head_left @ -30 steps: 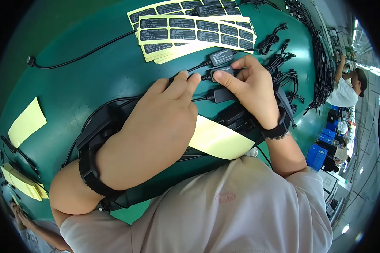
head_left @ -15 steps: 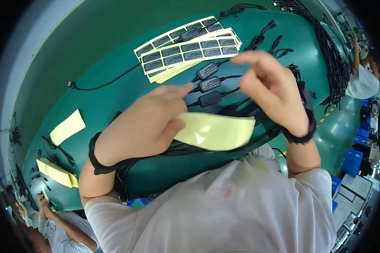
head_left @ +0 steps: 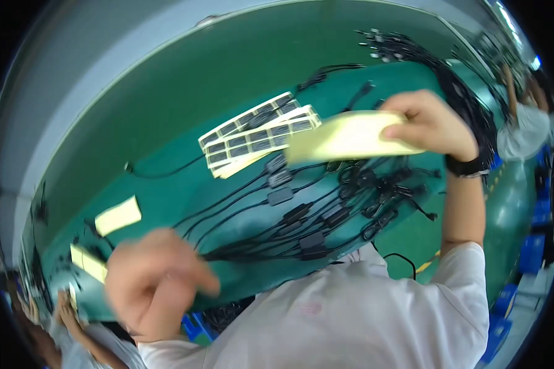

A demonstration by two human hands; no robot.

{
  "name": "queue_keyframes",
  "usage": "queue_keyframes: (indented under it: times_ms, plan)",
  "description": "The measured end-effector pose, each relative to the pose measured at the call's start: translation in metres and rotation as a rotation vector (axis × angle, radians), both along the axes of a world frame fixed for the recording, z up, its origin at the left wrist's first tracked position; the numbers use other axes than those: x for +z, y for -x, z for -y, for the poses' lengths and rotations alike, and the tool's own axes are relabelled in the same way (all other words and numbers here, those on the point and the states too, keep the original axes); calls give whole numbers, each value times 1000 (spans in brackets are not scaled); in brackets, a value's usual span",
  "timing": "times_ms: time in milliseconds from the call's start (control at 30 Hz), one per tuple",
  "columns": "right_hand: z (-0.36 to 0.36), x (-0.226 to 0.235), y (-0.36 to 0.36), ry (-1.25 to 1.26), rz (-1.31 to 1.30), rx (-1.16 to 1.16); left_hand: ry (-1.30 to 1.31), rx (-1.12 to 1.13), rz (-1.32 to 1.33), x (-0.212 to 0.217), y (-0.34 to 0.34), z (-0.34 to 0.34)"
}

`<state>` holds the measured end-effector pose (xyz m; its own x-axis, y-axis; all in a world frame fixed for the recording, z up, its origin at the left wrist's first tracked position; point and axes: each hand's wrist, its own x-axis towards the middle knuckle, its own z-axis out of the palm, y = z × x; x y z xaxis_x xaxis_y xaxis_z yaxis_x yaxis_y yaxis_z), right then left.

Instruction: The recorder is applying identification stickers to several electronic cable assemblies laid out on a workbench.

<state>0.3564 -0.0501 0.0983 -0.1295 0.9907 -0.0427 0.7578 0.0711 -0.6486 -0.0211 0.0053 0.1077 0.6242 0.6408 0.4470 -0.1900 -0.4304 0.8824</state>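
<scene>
My right hand [head_left: 437, 126] pinches one end of a pale yellow backing sheet [head_left: 341, 140] between thumb and fingers. The blurred strip stretches left above the cables. My left hand [head_left: 160, 280] is in the air near the table's front left, smeared by motion; no object shows in it. Past the sheet's left end lies a stack of label sheets [head_left: 247, 146] with dark rectangular labels, and a cable with a small black box lies across it. Black cables with small inline boxes [head_left: 281, 196] lie in a row in the middle; the sheet covers things behind it.
A thick bundle of black cables [head_left: 465, 101] lines the right table edge. One loose yellow sheet [head_left: 118, 216] and a yellow stack [head_left: 87, 263] lie at left. A co-worker [head_left: 95, 338] sits lower left; another person [head_left: 523, 132] is at far right.
The yellow sheet has passed from my left hand to my right and moved up and right. My left hand has drawn back toward the lower left. The view has shifted.
</scene>
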Motion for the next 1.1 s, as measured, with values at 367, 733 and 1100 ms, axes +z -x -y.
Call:
queue_keyframes:
  times_ms: [367,733,1100]
  plan:
    - [-221,-38,178,75,-402,574,-156,130,557,-5,0,85]
    - [-268,-120,423,31,-22,499,-63,308,531,-13,43,92]
    - [-218,-36,149,-277,405,601,211,160,14,-13,57,40]
